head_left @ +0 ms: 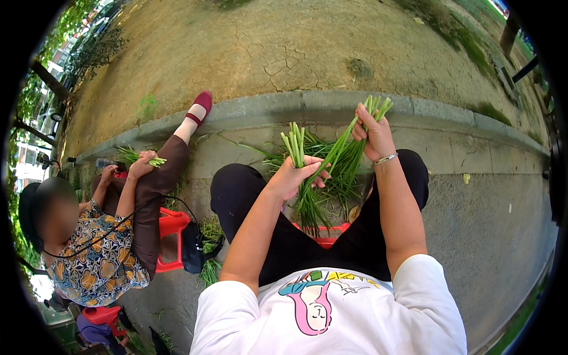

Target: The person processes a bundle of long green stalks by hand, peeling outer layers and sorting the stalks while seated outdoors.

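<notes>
My left hand (293,177) is closed around a bunch of long green stalks (294,142), leek-like greens. Their pale cut ends point up and away from me, and dark leaves hang down below the fist. To the right and a little farther off, my right hand (376,136) grips a second bunch of green stalks (374,106) near its pale ends. Several stalks from it slant down toward my left hand, whose spread fingertips are close to them. Beneath both hands, between my knees, lies a loose heap of the same greens (349,189), partly hidden by the bunches.
A stone kerb (266,113) runs across in front of me, with cracked earth beyond. At left sits a person (100,236) holding similar greens (131,155). Beside them stand a red stool (171,236) and a black bag (192,245). More greens (211,236) lie near my left knee.
</notes>
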Tool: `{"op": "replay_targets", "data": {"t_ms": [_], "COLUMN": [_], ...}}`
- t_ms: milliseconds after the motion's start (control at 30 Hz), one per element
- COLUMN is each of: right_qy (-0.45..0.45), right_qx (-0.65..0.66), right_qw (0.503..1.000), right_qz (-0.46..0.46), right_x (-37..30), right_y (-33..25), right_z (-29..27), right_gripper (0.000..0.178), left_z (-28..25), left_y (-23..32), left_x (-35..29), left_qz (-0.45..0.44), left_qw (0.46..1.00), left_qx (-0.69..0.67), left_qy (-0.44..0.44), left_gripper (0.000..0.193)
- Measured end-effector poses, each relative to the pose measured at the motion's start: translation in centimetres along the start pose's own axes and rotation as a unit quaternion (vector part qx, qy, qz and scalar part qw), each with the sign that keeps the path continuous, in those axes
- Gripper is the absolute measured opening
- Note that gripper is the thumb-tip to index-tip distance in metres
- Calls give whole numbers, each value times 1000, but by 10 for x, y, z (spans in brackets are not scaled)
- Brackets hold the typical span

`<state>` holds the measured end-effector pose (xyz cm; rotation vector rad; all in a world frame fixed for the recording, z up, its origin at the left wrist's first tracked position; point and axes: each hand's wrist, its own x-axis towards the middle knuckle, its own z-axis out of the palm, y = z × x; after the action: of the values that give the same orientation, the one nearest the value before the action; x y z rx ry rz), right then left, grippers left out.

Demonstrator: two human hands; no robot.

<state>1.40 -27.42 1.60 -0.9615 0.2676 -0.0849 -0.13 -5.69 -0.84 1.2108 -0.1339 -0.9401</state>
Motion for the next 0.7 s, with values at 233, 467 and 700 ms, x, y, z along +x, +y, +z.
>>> {"op": "replay_targets", "data": {"t_ms": [233, 467, 700], "right_qy": [20, 20, -24], "right_qx": [4, -9, -88], "right_qw": [1000, 1000, 996], "right_qz": [-5, -9, 4], "right_x": [-1, 0, -3], "right_y": [1, 1, 3], "right_z": [2, 0, 2], "right_gripper": [24, 23, 24], "left_z": [-3, -6, -3], "left_y": [-3, -7, 7], "left_x": [0, 4, 7], "left_qz": [-5, 41, 126], "left_qw": [1000, 997, 957], "left_qx": [6, 18, 189], "left_qy": [19, 70, 182], "left_gripper": [27, 22, 22]}}
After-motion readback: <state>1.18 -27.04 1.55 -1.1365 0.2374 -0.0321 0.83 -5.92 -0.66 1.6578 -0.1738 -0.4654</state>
